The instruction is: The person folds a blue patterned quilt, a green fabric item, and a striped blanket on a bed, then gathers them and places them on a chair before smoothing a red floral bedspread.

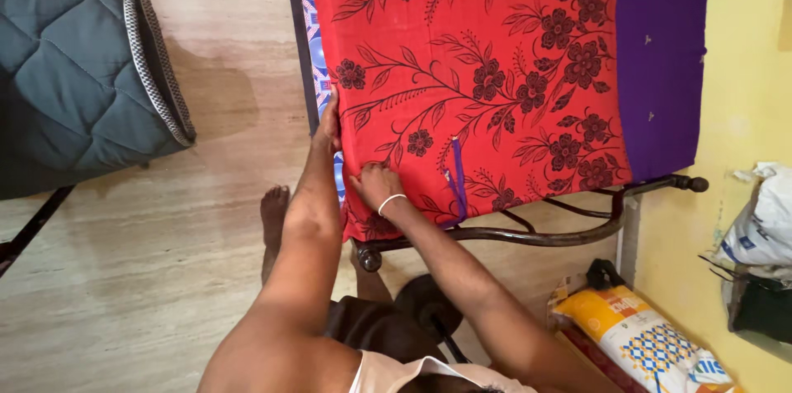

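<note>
A person stands at the foot corner of a bed, both hands on its red floral bedsheet (487,71), which covers the mattress from the near edge to a purple cloth (660,55) along the far side. The left hand (330,125) lies against the sheet's side edge with fingers curled over it, gripping the fabric there. The right hand (375,183), a white bangle (390,203) on its wrist, pinches the sheet close to the corner, just beside the left one. A purple strap (458,178) hangs over the sheet near the dark metal bed frame (528,236). On the floor (165,277) beside the wall lies a yellow printed sack (643,335); a grey quilted cover (74,71) sits to the left.
</note>
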